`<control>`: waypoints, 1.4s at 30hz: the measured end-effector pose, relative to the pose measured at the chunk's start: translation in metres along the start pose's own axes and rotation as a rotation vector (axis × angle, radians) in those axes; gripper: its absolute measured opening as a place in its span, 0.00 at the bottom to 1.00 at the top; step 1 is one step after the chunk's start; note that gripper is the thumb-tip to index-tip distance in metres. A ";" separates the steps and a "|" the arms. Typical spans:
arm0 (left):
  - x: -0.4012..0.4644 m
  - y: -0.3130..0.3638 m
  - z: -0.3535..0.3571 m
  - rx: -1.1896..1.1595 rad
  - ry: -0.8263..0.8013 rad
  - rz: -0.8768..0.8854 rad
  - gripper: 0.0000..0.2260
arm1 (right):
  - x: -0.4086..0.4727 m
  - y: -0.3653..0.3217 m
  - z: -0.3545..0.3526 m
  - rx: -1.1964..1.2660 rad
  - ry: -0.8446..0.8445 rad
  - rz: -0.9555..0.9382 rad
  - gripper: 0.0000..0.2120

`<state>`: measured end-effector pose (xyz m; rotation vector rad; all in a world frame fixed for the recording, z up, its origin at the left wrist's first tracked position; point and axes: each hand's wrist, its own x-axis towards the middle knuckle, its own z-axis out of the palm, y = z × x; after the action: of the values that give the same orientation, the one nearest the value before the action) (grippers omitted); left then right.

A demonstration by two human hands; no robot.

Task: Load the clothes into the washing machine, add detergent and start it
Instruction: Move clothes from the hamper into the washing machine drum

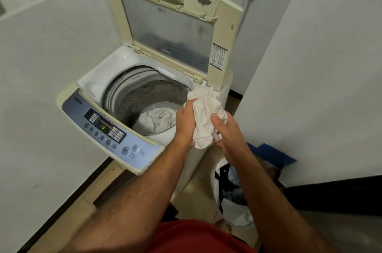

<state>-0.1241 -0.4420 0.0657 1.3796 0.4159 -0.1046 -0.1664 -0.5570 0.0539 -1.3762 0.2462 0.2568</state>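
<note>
A white wall (pixel 41 87) fills the left side, and against it stands the top-loading washing machine (pixel 99 79), its lid (pixel 169 25) raised upright at the back. Along the machine's near edge runs the blue control panel (pixel 107 128), where a green character glows on the small display (pixel 104 128). To the right of the panel the drum (pixel 140 97) lies open, and a white garment (pixel 157 118) rests at its bottom. Over the drum's right rim the left hand (pixel 186 122) grips a bunched white cloth (pixel 206 112), its fingers curled round the cloth's left side. Just beside it the right hand (pixel 225 130) holds the same cloth from the right, thumb pressed over the fabric and fingers wrapped beneath. The cloth hangs between the two hands, above the edge of the machine and not yet in the drum. Lower right, on the floor beside the machine, sits a white bag (pixel 233 211) with more clothes inside, and behind it a blue object (pixel 275 155) leans at the foot of the right-hand wall (pixel 320 66).
</note>
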 end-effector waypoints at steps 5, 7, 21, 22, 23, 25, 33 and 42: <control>0.038 0.033 -0.037 -0.127 -0.103 -0.027 0.08 | 0.021 -0.021 0.053 -0.026 0.026 -0.146 0.36; 0.053 0.044 -0.048 -0.181 -0.170 -0.052 0.18 | 0.034 -0.034 0.072 -0.058 0.084 -0.191 0.37; 0.140 0.082 -0.135 0.030 -0.102 -0.189 0.15 | 0.098 -0.060 0.168 -0.367 -0.023 -0.150 0.29; 0.146 0.079 -0.143 0.039 -0.105 -0.176 0.15 | 0.100 -0.061 0.173 -0.358 -0.050 -0.131 0.28; 0.151 0.076 -0.151 0.045 -0.129 -0.172 0.15 | 0.105 -0.059 0.177 -0.372 -0.067 -0.122 0.29; 0.159 0.070 -0.165 0.048 -0.209 -0.182 0.14 | 0.118 -0.052 0.187 -0.422 -0.070 -0.112 0.33; 0.193 0.056 -0.205 0.359 -0.285 -0.461 0.10 | 0.170 0.015 0.214 -0.639 0.143 0.150 0.20; 0.227 0.015 -0.225 0.244 -0.123 -0.713 0.30 | 0.214 0.080 0.207 -0.846 0.177 0.464 0.24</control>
<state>0.0393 -0.1831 -0.0283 1.3957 0.7963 -0.8426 0.0152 -0.3315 -0.0529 -2.1736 0.6575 0.6787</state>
